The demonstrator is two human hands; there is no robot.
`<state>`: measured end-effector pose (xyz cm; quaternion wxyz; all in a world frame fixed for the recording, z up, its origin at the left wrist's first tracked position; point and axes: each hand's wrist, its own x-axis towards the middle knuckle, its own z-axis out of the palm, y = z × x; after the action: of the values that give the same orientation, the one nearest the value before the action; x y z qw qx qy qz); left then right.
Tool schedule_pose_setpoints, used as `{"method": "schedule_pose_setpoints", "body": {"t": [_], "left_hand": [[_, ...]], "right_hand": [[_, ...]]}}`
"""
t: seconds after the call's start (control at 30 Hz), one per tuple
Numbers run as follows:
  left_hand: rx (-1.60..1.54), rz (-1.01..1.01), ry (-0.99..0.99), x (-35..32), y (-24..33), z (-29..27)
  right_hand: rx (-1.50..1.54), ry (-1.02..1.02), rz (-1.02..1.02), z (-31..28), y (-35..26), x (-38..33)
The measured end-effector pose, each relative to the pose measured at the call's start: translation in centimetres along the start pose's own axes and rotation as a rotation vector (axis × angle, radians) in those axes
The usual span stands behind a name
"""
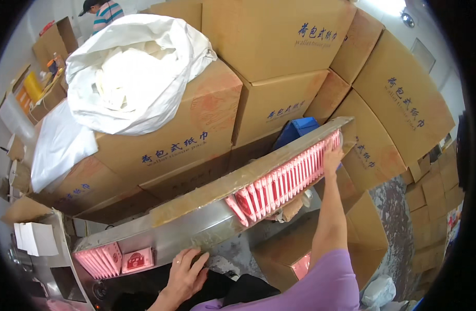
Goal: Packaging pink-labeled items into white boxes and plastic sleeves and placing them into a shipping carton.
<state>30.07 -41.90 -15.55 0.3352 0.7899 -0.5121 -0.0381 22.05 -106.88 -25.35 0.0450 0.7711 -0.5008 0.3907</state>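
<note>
A row of pink-and-white tissue packs (284,179) stands on edge along a long metal chute (189,220), the near end pack leaning. At the row's far right end my right hand (332,159) touches the last packs; its fingers are partly hidden there. My left hand (186,272) rests by the chute's front edge, fingers loosely bent and apart, holding nothing. Left of it, a single pack (138,260) lies tilted beside a smaller upright group of packs (99,260) at the chute's left end.
Large brown cartons (279,44) are stacked behind the chute. A white plastic sack (139,78) lies on one. Below my right arm, an open carton (370,228) holds pink packs (301,265). A blue object (296,132) sits behind the chute. Another person (106,13) is at the far left.
</note>
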Motion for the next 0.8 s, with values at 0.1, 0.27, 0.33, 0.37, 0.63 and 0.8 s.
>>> {"method": "schedule_pose_setpoints", "body": {"t": [0.1, 0.27, 0.33, 0.37, 0.63, 0.8], "left_hand": [[0.112, -0.101, -0.004, 1.9, -2.0, 2.3], [0.272, -0.115, -0.05, 2.8, -2.8, 4.7], [0.291, -0.115, 0.051, 3.4, -3.5, 5.7], [0.307, -0.137, 0.062, 3.4, -3.5, 5.4], [-0.34, -0.702, 0.281, 5.6, -1.1, 7.0], [0.125, -0.701, 0.32, -0.8, 0.2, 4.1]], "right_hand": [[-0.01, -0.047, 0.149, 1.4, -3.6, -0.1], [0.214, -0.365, 0.051, 4.0, 4.4, 6.5], [0.786, -0.378, 0.127, 5.1, 7.8, 8.4], [0.638, -0.451, 0.204, 6.2, 5.7, 6.8], [0.282, -0.565, 0.103, -1.0, -4.2, -3.0], [0.238, -0.703, 0.163, -7.4, -12.7, -10.3]]}}
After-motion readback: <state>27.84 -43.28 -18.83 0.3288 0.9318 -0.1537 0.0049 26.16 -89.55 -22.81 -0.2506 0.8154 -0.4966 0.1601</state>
